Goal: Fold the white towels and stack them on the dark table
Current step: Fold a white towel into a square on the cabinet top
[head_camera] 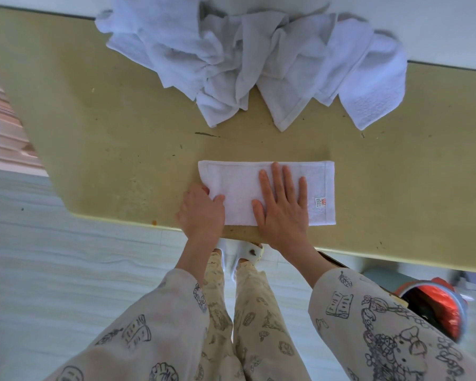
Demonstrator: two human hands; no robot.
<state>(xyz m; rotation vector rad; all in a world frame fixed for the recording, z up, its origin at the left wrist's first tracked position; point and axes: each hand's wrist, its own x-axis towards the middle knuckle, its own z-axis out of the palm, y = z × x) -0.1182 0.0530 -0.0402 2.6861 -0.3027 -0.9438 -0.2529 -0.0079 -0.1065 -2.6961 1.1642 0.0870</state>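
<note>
A white towel [237, 182], folded into a long rectangle, lies near the front edge of the olive-yellow table [107, 149]. A small red label shows at its right end. My left hand [201, 210] grips the towel's near left corner, thumb on top. My right hand [282, 204] rests flat on the middle of the towel, fingers spread, pressing it down. A heap of several crumpled white towels [253, 61] lies at the far side of the table, apart from the folded one.
The table's front edge runs just below my hands. Beyond the far edge is a white wall. A red and blue object [445, 306] sits on the floor at the right under the table. Pale floor tiles lie at the left.
</note>
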